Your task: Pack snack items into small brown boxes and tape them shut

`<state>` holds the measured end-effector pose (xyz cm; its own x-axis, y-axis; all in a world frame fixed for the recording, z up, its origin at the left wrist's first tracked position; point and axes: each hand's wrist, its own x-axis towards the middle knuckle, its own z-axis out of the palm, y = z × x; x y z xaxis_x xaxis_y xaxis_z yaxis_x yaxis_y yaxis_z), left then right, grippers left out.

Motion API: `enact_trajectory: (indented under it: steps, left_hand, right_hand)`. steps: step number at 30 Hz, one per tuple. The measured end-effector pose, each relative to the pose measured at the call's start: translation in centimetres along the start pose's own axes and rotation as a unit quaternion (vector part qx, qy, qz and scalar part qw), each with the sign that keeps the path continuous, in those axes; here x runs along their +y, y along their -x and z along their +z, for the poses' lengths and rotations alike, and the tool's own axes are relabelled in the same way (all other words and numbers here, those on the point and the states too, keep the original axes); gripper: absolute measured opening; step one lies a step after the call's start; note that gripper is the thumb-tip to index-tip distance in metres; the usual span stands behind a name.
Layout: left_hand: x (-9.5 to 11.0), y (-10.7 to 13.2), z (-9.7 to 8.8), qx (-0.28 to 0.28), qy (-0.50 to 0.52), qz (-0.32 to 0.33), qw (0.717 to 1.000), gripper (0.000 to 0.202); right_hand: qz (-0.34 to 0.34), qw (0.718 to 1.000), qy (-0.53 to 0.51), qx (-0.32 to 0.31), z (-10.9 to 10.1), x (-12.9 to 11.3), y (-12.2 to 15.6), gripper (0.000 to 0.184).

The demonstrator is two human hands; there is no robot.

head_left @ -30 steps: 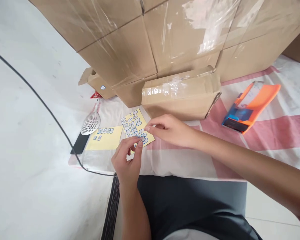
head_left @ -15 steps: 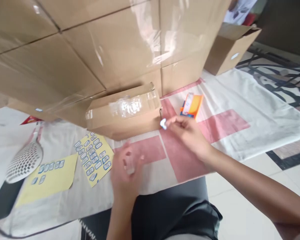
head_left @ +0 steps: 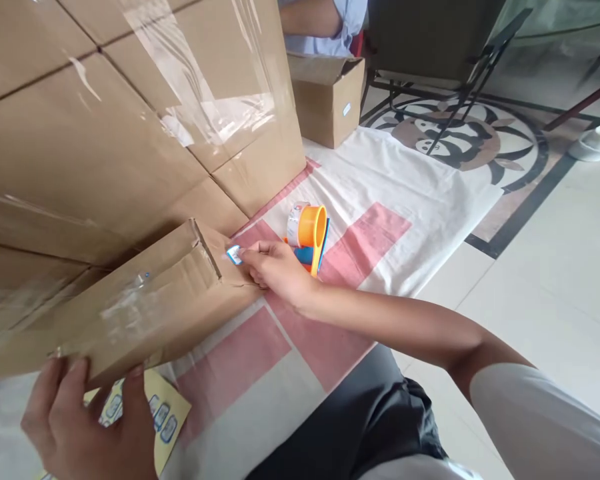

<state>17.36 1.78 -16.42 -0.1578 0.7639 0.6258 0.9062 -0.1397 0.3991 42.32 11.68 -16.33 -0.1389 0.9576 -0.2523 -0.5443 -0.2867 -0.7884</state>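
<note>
Between thumb and fingertips, my right hand (head_left: 280,270) pinches a small blue-edged white sticker (head_left: 234,254) at the right end face of a long cardboard box (head_left: 145,300). Whether the sticker touches the cardboard is hard to tell. My left hand (head_left: 90,427) grips the left end of that box, its fingers on the top edge and thumb at the near side. Partly under this hand lies a yellow sheet (head_left: 173,443) of similar stickers. Just beyond my right hand stands an orange tape dispenser (head_left: 313,230) with a tape roll in it.
Tall stacked cartons (head_left: 130,133) wrapped in clear film rise behind the box. At the back stands another carton (head_left: 325,100) with a sticker on its end. A person's arm (head_left: 310,17) shows behind it. A dark chair (head_left: 430,40) stands on the patterned floor.
My left hand has moved left onto the box, which now sits angled. My right hand has brought the sticker to its end face. The view has swung right.
</note>
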Motion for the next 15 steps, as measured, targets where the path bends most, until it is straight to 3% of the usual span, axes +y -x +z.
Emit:
enact_trajectory:
  steps: [5,11,15]
  left_hand:
    - [0.2,0.1,-0.3,0.018,-0.008,0.035,0.999,0.087]
    - [-1.2,1.2,-0.7,0.023,-0.004,0.051,0.998,0.092]
    - [-2.9,2.5,-0.6,0.031,0.003,0.014,0.999,0.098]
  right_hand:
    - [-0.002,0.999,0.036,-0.007,-0.3,0.2,0.4,0.043]
    - [0.000,0.999,0.054,-0.002,0.1,0.1,0.6,0.050]
    - [0.031,0.998,0.049,-0.012,0.0,-0.2,1.1,0.046]
